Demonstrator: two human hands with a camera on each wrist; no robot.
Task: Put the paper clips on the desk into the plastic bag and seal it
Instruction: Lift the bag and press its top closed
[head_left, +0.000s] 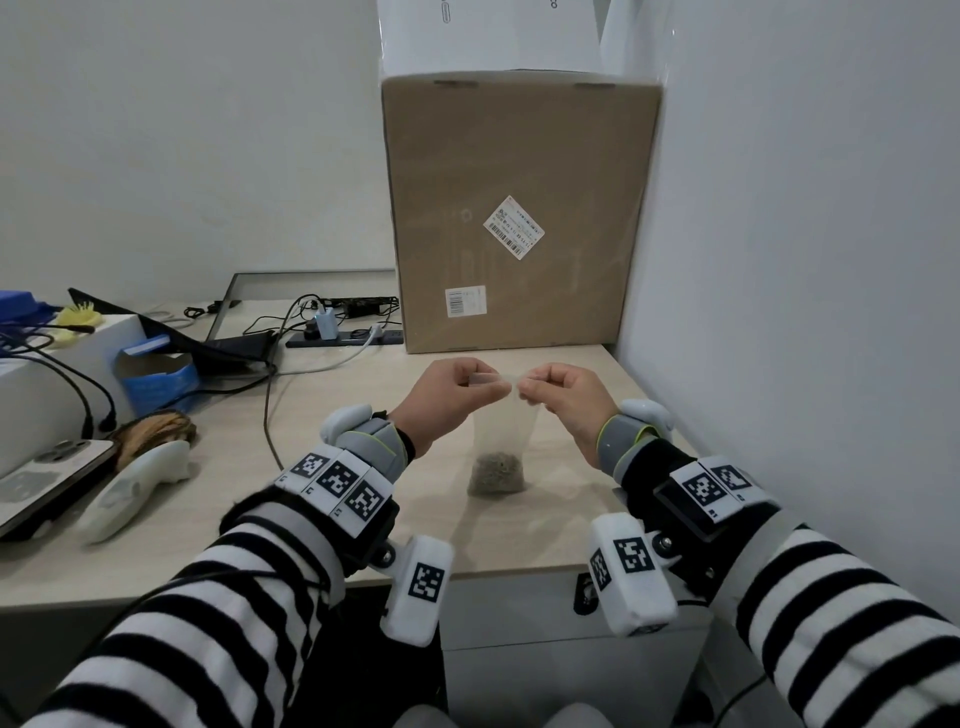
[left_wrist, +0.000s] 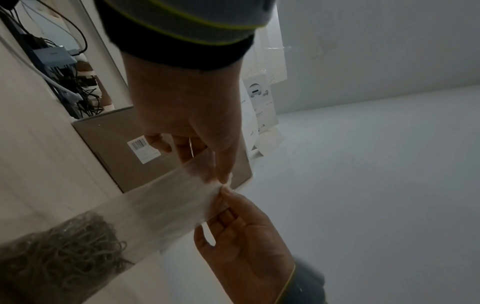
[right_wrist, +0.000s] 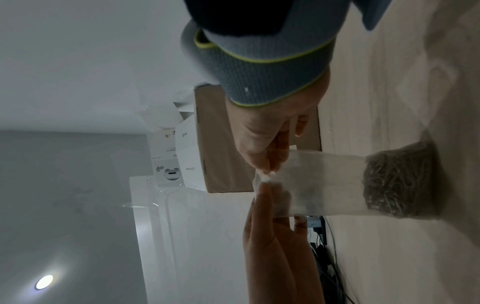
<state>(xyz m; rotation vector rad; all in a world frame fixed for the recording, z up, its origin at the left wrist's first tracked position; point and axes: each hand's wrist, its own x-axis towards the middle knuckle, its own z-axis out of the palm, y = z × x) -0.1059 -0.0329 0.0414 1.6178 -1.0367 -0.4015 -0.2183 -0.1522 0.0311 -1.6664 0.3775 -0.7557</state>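
Note:
A clear plastic bag (head_left: 506, 426) stands upright on the light wood desk (head_left: 363, 457), with a heap of grey paper clips (head_left: 496, 473) in its bottom. My left hand (head_left: 493, 382) pinches the bag's top edge from the left. My right hand (head_left: 524, 389) pinches the same edge from the right, and the fingertips of the two hands nearly meet. In the left wrist view the left hand (left_wrist: 221, 176) and right hand (left_wrist: 226, 195) meet at the bag (left_wrist: 166, 201) above the clips (left_wrist: 64, 251). The right wrist view shows the right hand (right_wrist: 270, 164), left hand (right_wrist: 270, 191), bag (right_wrist: 322, 181) and clips (right_wrist: 397, 181).
A tall cardboard box (head_left: 519, 218) stands just behind the bag against the right wall. To the left lie an open blue box (head_left: 156, 374), cables and a power strip (head_left: 343, 338), a phone (head_left: 47, 483) and a white controller (head_left: 135, 488).

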